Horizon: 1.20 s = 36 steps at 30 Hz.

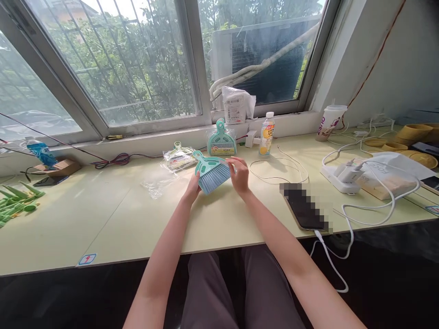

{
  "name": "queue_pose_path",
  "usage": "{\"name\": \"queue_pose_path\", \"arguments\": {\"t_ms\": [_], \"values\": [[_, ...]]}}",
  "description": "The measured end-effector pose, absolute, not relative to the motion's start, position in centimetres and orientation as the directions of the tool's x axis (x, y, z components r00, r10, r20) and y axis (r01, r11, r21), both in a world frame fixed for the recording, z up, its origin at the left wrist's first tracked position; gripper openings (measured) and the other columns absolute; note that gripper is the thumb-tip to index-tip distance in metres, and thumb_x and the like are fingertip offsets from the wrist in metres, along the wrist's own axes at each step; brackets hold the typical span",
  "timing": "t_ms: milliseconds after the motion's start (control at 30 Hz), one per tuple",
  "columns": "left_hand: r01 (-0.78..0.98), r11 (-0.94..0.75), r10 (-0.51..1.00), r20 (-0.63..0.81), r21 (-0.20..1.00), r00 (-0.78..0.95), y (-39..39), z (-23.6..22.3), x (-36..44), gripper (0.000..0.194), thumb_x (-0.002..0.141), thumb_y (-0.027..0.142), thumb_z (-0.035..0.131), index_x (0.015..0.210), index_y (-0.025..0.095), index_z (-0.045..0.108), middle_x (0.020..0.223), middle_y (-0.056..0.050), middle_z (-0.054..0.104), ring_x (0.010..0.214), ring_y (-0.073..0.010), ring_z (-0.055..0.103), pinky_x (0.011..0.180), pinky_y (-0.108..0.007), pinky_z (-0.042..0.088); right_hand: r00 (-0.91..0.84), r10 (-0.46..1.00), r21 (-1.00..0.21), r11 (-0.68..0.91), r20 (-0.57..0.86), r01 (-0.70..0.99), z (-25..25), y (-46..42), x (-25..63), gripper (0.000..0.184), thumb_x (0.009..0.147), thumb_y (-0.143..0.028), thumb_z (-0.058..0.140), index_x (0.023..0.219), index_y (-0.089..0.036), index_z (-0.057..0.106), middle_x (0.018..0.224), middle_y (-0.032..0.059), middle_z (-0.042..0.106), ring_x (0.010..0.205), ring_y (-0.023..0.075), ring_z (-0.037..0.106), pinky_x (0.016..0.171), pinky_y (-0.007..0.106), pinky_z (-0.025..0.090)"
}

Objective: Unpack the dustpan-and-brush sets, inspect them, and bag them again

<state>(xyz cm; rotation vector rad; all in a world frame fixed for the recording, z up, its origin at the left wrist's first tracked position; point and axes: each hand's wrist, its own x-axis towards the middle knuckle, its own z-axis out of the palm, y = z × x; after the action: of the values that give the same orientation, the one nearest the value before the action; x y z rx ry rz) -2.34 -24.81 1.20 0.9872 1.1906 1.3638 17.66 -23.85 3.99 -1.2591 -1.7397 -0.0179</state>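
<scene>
A small mint-green hand brush with blue-grey bristles is held tilted above the table, its bristles facing down towards me. My left hand grips it at its left side, thumb on the near face. At its right end, my right hand pinches the upper corner between thumb and fingers. Whether a dustpan is joined behind the brush, I cannot tell. Just behind stands a mint-green dustpan and brush set with a printed label, upright against the sill. Another set in clear plastic wrap lies to the left of it.
Crumpled clear film lies left of my hands. A juice bottle stands behind right. On the right are a phone with a charging cable, a white power strip and a cup. Green plastic pieces lie far left.
</scene>
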Motion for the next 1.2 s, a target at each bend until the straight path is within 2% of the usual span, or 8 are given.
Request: {"name": "queue_pose_path", "arguments": {"t_ms": [133, 300, 633, 733, 833, 933, 1067, 1200], "values": [[-0.284, -0.066, 0.998, 0.058, 0.956, -0.036, -25.0, 1.3, -2.1, 0.046, 0.092, 0.055, 0.044, 0.117, 0.018, 0.056, 0.113, -0.010, 0.064, 0.088, -0.0170, 0.064, 0.070, -0.027, 0.053, -0.416, 0.558, -0.283, 0.781, 0.718, 0.557, 2.8, -26.1, 13.8, 0.037, 0.100, -0.024, 0.033, 0.104, -0.026, 0.069, 0.120, 0.0015, 0.068, 0.124, 0.0169, 0.051, 0.109, 0.033, 0.032], [-0.248, -0.124, 0.991, 0.108, 0.961, -0.079, -25.2, 1.5, -2.9, 0.043, 0.083, 0.048, 0.062, 0.113, 0.018, 0.057, 0.105, -0.009, 0.065, 0.085, -0.0175, 0.064, 0.075, -0.030, 0.053, -0.510, 0.548, -0.271, 0.811, 0.663, 0.519, 2.1, -26.4, 13.4, 0.040, 0.096, -0.011, 0.034, 0.101, -0.029, 0.069, 0.124, -0.0012, 0.066, 0.129, 0.0156, 0.048, 0.118, 0.039, 0.017], [-0.301, -0.146, 0.987, 0.118, 0.942, -0.109, -25.5, 2.0, -3.0, 0.053, 0.068, 0.033, 0.077, 0.114, 0.020, 0.053, 0.111, -0.007, 0.063, 0.104, -0.0243, 0.062, 0.090, -0.037, 0.052, -0.021, 0.765, -0.660, 0.568, 0.643, 0.492, 1.7, -25.1, 13.6, 0.027, 0.088, -0.028, 0.054, 0.113, -0.027, 0.064, 0.139, 0.0063, 0.052, 0.133, 0.0231, 0.041, 0.115, 0.050, 0.021], [-0.292, -0.155, 0.984, 0.121, 0.944, -0.130, -25.5, 2.0, -2.8, 0.055, 0.067, 0.032, 0.078, 0.114, 0.021, 0.052, 0.113, -0.007, 0.062, 0.106, -0.0250, 0.062, 0.091, -0.038, 0.052, 0.270, 0.876, -0.913, 0.352, 0.399, 0.208, 1.1, -24.5, 13.3, 0.063, 0.079, -0.035, 0.067, 0.136, -0.023, 0.044, 0.153, 0.0129, 0.032, 0.141, 0.0273, 0.031, 0.112, 0.050, 0.031], [-0.248, -0.154, 0.984, 0.125, 0.956, -0.128, -25.7, 2.0, -2.6, 0.056, 0.067, 0.034, 0.078, 0.115, 0.022, 0.051, 0.115, -0.008, 0.061, 0.108, -0.0255, 0.061, 0.090, -0.039, 0.051, 0.082, 0.996, -0.976, 0.051, 0.034, -0.210, 0.6, -23.7, 13.2, 0.055, 0.078, -0.032, 0.069, 0.127, -0.022, 0.047, 0.137, 0.0129, 0.053, 0.128, 0.0261, 0.052, 0.102, 0.046, 0.047], [-0.129, -0.150, 0.985, 0.137, 0.980, -0.100, -25.9, 2.3, -2.6, 0.059, 0.068, 0.039, 0.077, 0.119, 0.024, 0.050, 0.115, -0.008, 0.060, 0.104, -0.0248, 0.062, 0.086, -0.039, 0.052, -0.156, 0.984, -0.889, -0.149, -0.089, -0.433, 0.5, -23.1, 13.2, 0.020, 0.081, -0.018, 0.066, 0.100, -0.019, 0.057, 0.101, 0.0067, 0.071, 0.094, 0.0200, 0.070, 0.090, 0.040, 0.057], [0.184, -0.137, 0.969, 0.170, 0.973, -0.178, -25.9, 3.2, -3.9, 0.047, 0.084, 0.056, 0.055, 0.116, 0.022, 0.056, 0.108, -0.009, 0.064, 0.099, -0.0259, 0.062, 0.079, -0.039, 0.053, -0.151, 0.988, -0.828, -0.111, -0.032, -0.550, 0.9, -22.9, 13.7, 0.013, 0.079, -0.008, 0.066, 0.085, -0.017, 0.059, 0.081, 0.0021, 0.072, 0.074, 0.0157, 0.070, 0.081, 0.036, 0.061], [0.707, 0.058, 0.791, 0.399, 0.705, -0.463, -26.1, 3.3, -6.5, 0.044, 0.094, 0.045, 0.037, 0.127, 0.024, 0.058, 0.120, -0.013, 0.059, 0.121, -0.0312, 0.048, 0.098, -0.047, 0.042, -0.110, 0.994, -0.831, -0.049, 0.015, -0.554, 1.1, -22.7, 14.3, 0.013, 0.079, -0.006, 0.064, 0.087, -0.016, 0.060, 0.084, 0.0028, 0.072, 0.072, 0.0160, 0.070, 0.079, 0.038, 0.062]]}}
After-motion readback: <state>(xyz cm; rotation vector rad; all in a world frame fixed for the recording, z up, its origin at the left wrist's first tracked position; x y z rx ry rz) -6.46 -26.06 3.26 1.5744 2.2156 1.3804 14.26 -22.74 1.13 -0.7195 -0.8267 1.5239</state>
